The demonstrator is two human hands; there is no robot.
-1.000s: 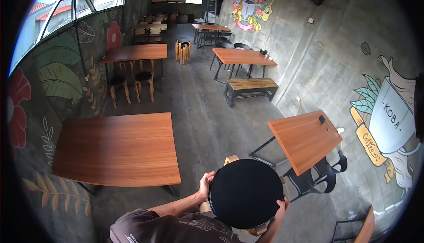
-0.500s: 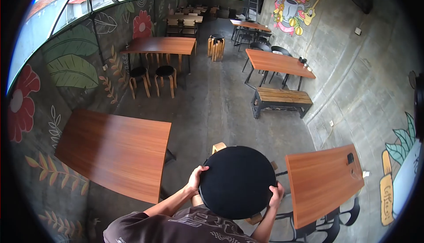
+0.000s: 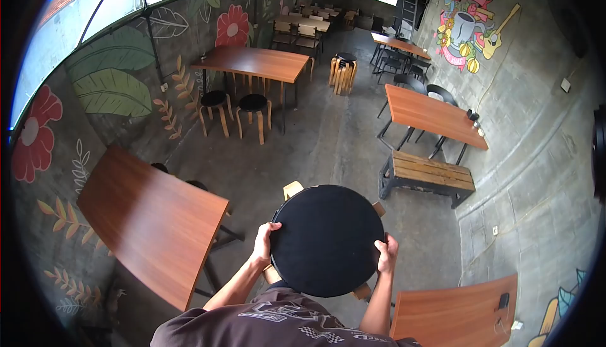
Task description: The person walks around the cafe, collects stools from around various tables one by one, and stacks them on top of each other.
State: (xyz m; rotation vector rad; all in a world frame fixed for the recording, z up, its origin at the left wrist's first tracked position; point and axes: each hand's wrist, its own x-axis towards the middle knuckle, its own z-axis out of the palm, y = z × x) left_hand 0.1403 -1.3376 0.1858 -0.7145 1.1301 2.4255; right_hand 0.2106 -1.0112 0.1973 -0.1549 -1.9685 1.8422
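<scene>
A round stool point(image 3: 327, 241) with a black seat and light wooden legs is held up in front of my body, its seat facing me. On the left edge of the seat, my left hand point(image 3: 264, 241) is closed with the thumb over the rim. My right hand point(image 3: 387, 252) grips the opposite edge the same way. Bits of the wooden legs stick out around the seat; the rest of them is hidden beneath it.
A brown table point(image 3: 151, 221) stands close on my left, with stools partly tucked behind it. Another table point(image 3: 454, 312) is at lower right. Farther off are a wooden bench point(image 3: 432, 173), a table with two stools point(image 3: 252, 63), and a stack of stools point(image 3: 343, 72) on the floor.
My view has turned left to right across the room, so the far tables and bench sit further right. The stool, still in both hands, appears slightly higher and further left.
</scene>
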